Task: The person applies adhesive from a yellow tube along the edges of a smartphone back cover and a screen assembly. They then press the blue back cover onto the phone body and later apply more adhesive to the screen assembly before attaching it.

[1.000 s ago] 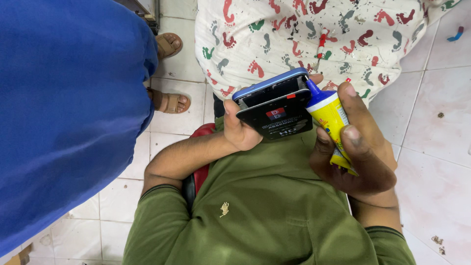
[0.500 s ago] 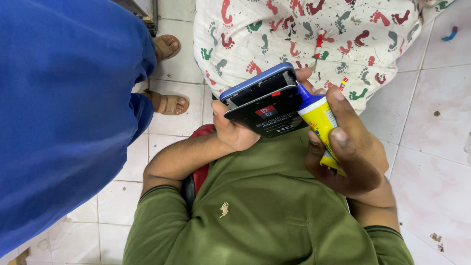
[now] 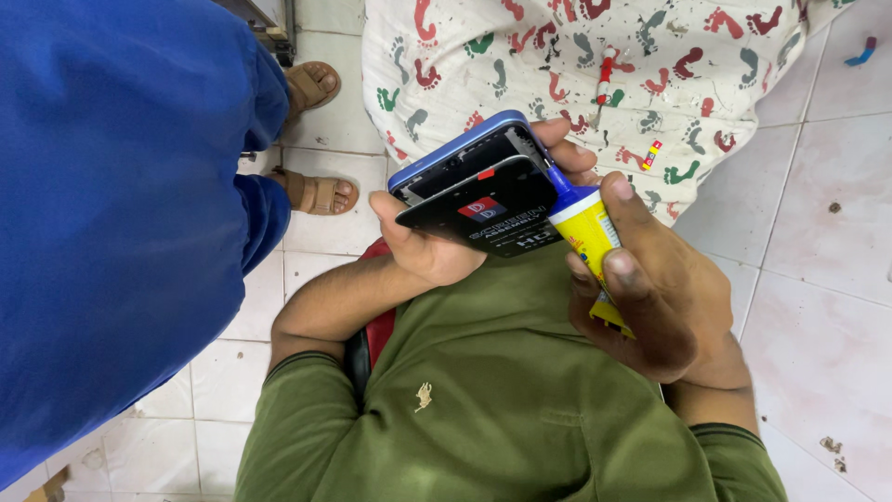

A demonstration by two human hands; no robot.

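Your left hand [image 3: 437,251] is wrapped around a phone [image 3: 474,177] with its back off, fingers curled round the far edge, a loose black panel [image 3: 497,218] lying on top. Your right hand [image 3: 660,288] has its fingers closed tight on a yellow glue tube [image 3: 587,244], blue nozzle pointing to 11 o'clock and touching the phone's edge. A person in blue [image 3: 121,214] stands at 9 o'clock.

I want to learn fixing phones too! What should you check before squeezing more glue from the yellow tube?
1. Left hand grips the opened phone firmly: ok.
2. Right hand wraps the glue tube: ok.
3. Blue nozzle touches the phone's edge: ok.
4. Black panel lifted clear of the frame: ok.
5. Glue coming out: cannot tell.
6. Person in blue stands close beside: not ok.
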